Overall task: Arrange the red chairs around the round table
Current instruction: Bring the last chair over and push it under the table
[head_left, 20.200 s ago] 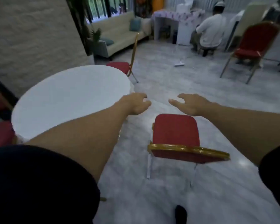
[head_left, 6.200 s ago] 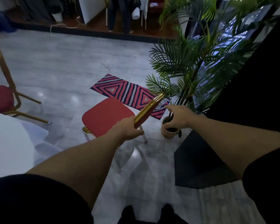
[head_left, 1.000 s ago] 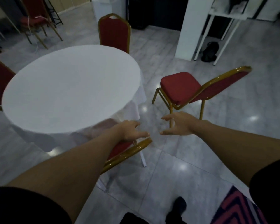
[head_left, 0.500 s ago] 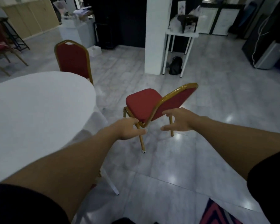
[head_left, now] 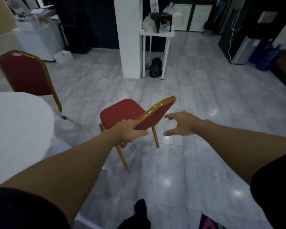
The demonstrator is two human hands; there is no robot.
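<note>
Left hand (head_left: 128,131) grasps the backrest of a red chair (head_left: 122,112) right of the round table (head_left: 18,129); right hand (head_left: 182,123) hovers released.

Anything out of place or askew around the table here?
Yes: the red chair under the left hand stands well clear of the round table, turned at an angle to it. The other chair sits tucked at the table's edge.

Right of chair back: bare tiled floor (head_left: 196,100) — open.
Left: round table (head_left: 15,129) and second red chair (head_left: 25,76) crowd in.
Ahead: white pillar (head_left: 128,38).
</note>
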